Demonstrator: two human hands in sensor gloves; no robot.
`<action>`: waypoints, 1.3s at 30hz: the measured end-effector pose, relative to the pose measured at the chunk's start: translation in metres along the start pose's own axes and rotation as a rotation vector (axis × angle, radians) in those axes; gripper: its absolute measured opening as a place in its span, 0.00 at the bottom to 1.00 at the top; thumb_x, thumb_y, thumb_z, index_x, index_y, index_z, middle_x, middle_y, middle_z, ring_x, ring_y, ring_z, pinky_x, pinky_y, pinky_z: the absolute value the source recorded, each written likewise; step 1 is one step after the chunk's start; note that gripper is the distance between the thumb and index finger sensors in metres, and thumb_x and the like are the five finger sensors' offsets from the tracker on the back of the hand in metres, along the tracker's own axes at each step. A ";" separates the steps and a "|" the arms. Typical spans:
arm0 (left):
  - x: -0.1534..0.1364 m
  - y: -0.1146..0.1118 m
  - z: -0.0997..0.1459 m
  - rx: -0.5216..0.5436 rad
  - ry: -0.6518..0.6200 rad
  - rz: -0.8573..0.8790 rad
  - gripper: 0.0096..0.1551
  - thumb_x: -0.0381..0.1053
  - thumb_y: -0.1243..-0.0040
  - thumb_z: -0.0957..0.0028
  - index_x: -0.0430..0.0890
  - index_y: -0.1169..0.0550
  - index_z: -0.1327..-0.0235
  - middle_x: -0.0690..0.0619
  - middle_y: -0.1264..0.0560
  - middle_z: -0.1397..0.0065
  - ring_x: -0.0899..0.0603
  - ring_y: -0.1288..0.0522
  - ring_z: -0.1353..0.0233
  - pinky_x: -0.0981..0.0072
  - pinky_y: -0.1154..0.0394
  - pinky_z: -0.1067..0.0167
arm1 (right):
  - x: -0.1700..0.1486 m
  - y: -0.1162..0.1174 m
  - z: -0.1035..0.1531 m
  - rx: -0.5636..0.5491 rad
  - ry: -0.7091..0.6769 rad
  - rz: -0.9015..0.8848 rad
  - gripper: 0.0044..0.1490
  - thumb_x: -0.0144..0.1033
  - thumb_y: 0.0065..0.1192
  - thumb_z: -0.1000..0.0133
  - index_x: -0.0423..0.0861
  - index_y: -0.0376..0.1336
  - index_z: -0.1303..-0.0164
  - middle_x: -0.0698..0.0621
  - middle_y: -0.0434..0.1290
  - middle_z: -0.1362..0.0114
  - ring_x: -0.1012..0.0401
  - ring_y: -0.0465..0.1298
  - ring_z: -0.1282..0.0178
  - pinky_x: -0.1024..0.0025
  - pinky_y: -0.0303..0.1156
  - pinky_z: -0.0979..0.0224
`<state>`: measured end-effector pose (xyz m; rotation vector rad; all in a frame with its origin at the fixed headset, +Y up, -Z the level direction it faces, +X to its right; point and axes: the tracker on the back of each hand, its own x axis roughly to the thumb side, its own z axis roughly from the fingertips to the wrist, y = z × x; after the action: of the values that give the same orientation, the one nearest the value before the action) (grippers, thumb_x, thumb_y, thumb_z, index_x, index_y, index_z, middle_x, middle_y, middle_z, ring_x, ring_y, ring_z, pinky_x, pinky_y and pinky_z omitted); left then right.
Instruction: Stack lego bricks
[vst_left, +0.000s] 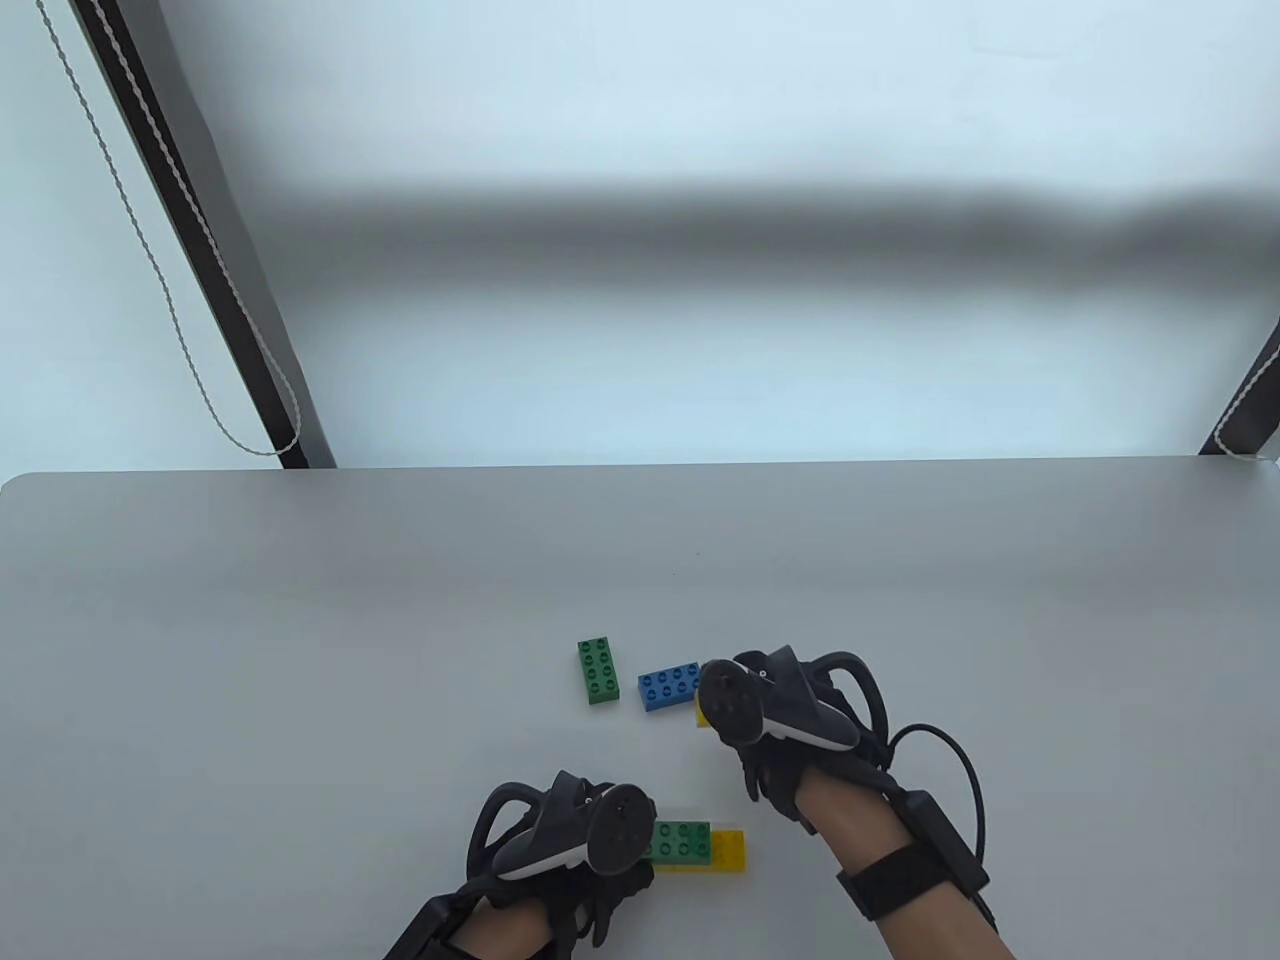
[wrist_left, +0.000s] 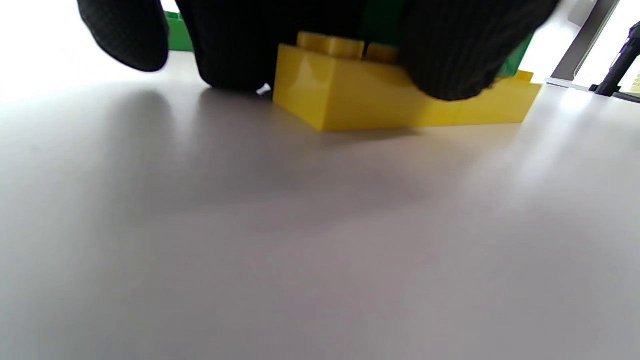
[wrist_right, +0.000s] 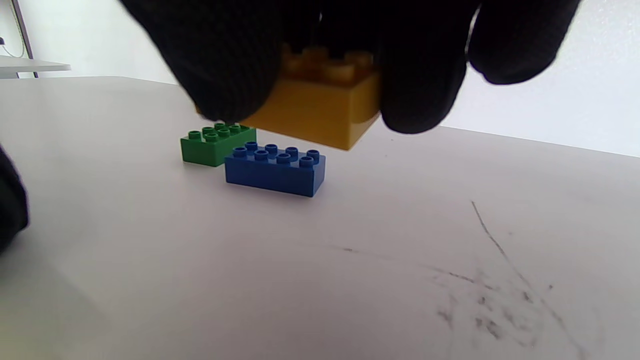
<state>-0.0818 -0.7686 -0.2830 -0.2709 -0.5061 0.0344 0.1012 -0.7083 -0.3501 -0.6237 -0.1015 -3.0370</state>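
Your right hand pinches a glossy yellow brick between its gloved fingers, lifted clear of the smooth grey desk, just above the studded blue brick and a loose green brick. Your left hand, low at the near edge, presses its fingers around a green brick stacked on a long yellow base brick.

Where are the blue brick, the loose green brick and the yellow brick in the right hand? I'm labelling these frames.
blue brick (wrist_right: 274, 172): right wrist view, its near side face.
loose green brick (vst_left: 597, 672): table view, its studded top.
yellow brick (wrist_right: 320, 112): right wrist view, side face showing between the gloved fingers.
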 end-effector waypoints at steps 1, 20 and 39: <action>0.000 0.000 0.000 0.000 0.000 0.000 0.40 0.64 0.36 0.60 0.53 0.31 0.33 0.51 0.29 0.28 0.42 0.31 0.28 0.37 0.32 0.32 | -0.001 0.001 0.008 0.001 -0.004 -0.008 0.42 0.43 0.74 0.59 0.49 0.60 0.34 0.45 0.71 0.32 0.44 0.79 0.43 0.40 0.72 0.35; 0.000 0.000 0.001 0.003 0.001 -0.001 0.40 0.65 0.36 0.60 0.53 0.31 0.33 0.52 0.29 0.28 0.42 0.31 0.28 0.37 0.32 0.32 | -0.011 0.027 0.077 0.043 -0.043 -0.119 0.43 0.43 0.76 0.61 0.47 0.62 0.36 0.44 0.74 0.34 0.44 0.81 0.46 0.41 0.74 0.38; 0.000 -0.001 0.001 0.007 0.001 -0.004 0.40 0.65 0.36 0.60 0.53 0.31 0.33 0.52 0.29 0.28 0.42 0.31 0.28 0.37 0.32 0.32 | -0.005 0.051 0.075 0.166 -0.084 -0.052 0.43 0.44 0.76 0.61 0.45 0.62 0.36 0.43 0.74 0.35 0.45 0.82 0.47 0.42 0.75 0.39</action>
<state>-0.0821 -0.7693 -0.2817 -0.2626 -0.5053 0.0323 0.1380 -0.7538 -0.2805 -0.7450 -0.3745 -3.0090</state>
